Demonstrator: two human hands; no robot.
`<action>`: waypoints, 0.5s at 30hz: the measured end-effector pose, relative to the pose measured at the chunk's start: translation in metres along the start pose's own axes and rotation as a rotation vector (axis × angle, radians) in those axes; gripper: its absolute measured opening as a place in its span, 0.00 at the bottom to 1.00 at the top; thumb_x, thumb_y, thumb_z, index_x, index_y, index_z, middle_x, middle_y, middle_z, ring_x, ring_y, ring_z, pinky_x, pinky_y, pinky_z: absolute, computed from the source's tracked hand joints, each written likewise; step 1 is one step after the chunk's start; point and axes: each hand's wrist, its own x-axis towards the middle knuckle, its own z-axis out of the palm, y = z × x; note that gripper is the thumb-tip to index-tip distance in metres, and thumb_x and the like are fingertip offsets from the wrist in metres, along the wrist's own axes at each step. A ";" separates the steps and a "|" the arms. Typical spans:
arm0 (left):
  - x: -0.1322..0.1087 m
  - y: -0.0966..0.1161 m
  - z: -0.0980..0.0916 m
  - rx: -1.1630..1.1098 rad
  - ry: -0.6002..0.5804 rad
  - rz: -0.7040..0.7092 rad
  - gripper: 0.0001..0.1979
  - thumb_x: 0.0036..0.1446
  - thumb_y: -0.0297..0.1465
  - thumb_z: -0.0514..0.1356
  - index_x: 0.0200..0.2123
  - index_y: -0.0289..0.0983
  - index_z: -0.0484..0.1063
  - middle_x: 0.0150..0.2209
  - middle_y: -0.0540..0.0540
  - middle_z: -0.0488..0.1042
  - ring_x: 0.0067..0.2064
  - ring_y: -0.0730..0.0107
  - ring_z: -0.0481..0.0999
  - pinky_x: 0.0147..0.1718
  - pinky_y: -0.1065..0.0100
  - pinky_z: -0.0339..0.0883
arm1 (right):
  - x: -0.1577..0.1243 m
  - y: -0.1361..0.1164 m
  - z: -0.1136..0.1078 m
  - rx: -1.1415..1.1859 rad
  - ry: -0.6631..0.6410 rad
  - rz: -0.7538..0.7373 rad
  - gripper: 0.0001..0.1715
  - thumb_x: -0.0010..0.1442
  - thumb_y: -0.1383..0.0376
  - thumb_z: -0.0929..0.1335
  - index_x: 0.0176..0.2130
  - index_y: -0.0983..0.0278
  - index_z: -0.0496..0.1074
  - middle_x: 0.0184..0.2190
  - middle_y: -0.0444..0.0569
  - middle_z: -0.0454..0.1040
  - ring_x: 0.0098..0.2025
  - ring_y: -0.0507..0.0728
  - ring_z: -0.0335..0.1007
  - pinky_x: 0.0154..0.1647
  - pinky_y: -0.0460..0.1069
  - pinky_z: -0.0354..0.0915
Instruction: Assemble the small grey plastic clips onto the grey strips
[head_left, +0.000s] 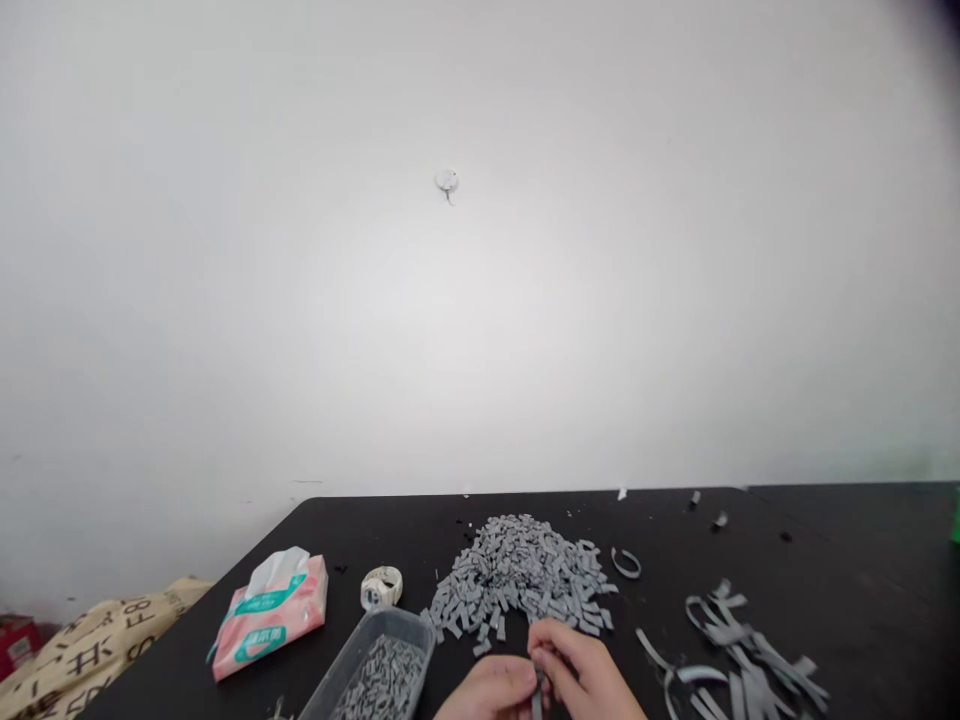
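Note:
My left hand (491, 690) and my right hand (585, 675) meet at the front edge of the view, fingers closed in a pinch. Between their fingertips is a small grey strip (537, 702), mostly covered by the fingers. Right behind the hands rises a heap of short grey pieces (525, 570) on the black table. Left of my left hand stands a clear plastic box (319, 700) holding many smaller grey pieces (384, 680). Long grey strips (742, 650) lie in a loose tangle to the right of my right hand.
A pink tissue pack (262, 625) and a whitish ring-shaped roll (381, 588) sit on the left of the black table (352, 530). One curled strip (626, 565) lies right of the heap. A printed tan sack (97, 650) is beyond the left table edge; a white wall stands behind.

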 end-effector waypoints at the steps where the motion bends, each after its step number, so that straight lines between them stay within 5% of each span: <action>1: 0.000 0.000 0.001 -0.015 0.023 -0.010 0.20 0.40 0.38 0.80 0.25 0.29 0.78 0.24 0.46 0.73 0.26 0.75 0.71 0.28 0.73 0.59 | 0.000 -0.003 0.000 -0.002 0.030 0.009 0.11 0.63 0.61 0.63 0.32 0.62 0.71 0.25 0.45 0.72 0.29 0.55 0.72 0.33 0.47 0.65; 8: 0.004 0.001 0.000 -0.181 0.285 0.013 0.11 0.52 0.30 0.74 0.35 0.34 0.76 0.29 0.50 0.78 0.25 0.78 0.75 0.26 0.76 0.64 | 0.001 0.001 0.003 0.076 0.219 0.020 0.23 0.58 0.63 0.64 0.50 0.64 0.77 0.42 0.55 0.77 0.39 0.59 0.75 0.43 0.53 0.70; 15: 0.008 0.007 0.000 -0.258 0.372 0.017 0.06 0.64 0.27 0.65 0.33 0.31 0.74 0.27 0.47 0.78 0.24 0.78 0.75 0.25 0.77 0.66 | -0.001 0.001 0.010 -0.016 0.087 -0.039 0.18 0.54 0.72 0.64 0.41 0.61 0.79 0.38 0.49 0.76 0.38 0.56 0.73 0.41 0.49 0.68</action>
